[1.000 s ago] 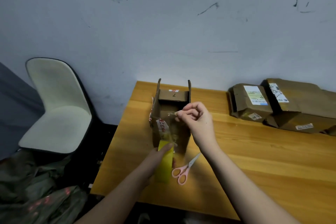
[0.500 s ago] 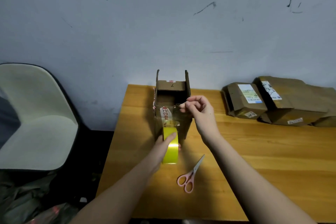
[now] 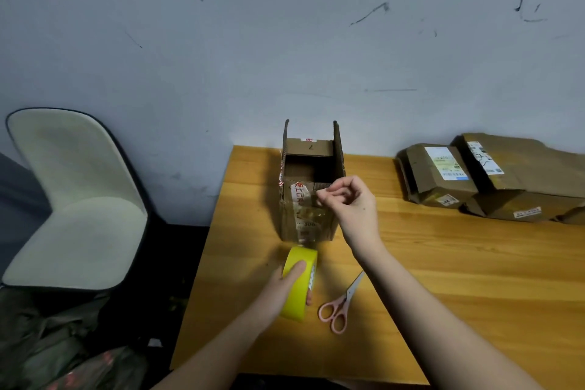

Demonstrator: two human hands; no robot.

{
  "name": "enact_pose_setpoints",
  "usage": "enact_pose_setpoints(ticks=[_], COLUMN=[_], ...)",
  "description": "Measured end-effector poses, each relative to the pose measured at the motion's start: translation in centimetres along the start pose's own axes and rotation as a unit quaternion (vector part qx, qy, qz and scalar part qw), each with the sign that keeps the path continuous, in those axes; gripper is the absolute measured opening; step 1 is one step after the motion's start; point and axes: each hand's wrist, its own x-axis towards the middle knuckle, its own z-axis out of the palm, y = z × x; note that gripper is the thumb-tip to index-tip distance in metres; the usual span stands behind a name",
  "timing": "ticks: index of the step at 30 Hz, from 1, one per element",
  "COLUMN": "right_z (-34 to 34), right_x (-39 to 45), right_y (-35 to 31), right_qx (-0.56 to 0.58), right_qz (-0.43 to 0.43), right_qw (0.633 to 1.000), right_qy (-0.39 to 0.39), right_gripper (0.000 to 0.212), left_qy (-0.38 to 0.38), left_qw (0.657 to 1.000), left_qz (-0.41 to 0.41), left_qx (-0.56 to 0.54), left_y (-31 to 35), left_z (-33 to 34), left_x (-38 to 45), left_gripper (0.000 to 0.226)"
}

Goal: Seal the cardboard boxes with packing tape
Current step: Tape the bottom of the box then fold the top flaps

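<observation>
left hand [image 3: 286, 286] on tape roll [image 3: 299, 282], right hand [image 3: 351, 206] at open box [image 3: 310, 196]

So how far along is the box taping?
Early. Under way: the left hand holds the yellow tape roll while the right hand pinches tape at the open box. Left: closing its flaps, cutting with the scissors.

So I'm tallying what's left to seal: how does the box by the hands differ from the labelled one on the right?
The box by the hands stands upright with flaps open; the labelled box lies closed. The first carries red-printed old tape, the second a white shipping label. Both are brown cardboard on the table.
</observation>
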Motion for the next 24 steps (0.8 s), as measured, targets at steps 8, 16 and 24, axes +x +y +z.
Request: enact_pose_setpoints(ticks=[8,16,24], right_z=[0.3,-1.2,-0.9], right_x=[-3.0,-3.2,-3.3], right_y=[1.0,0.7,0.0], right_qx=[-0.032,-0.012,-0.055], right_qz=[-0.045,0.016,-0.008], right_qw=[0.995,0.989,0.981], right_qy=[-0.080,-0.147,-0.185], right_gripper=[0.030,0.022,0.019], left_qy=[0.029,0.114,0.004], left_qw=[0.998,0.991,0.937], left_qz=[-0.051,-0.009,0.257], left_qx=[-0.019,0.076,0.235], left_y=[-1.1,-2.3,4.9], left_z=[0.5,-0.5,-1.9], left_x=[-0.1,0.5,-1.7], left_gripper=[0.038,0.066,0.032])
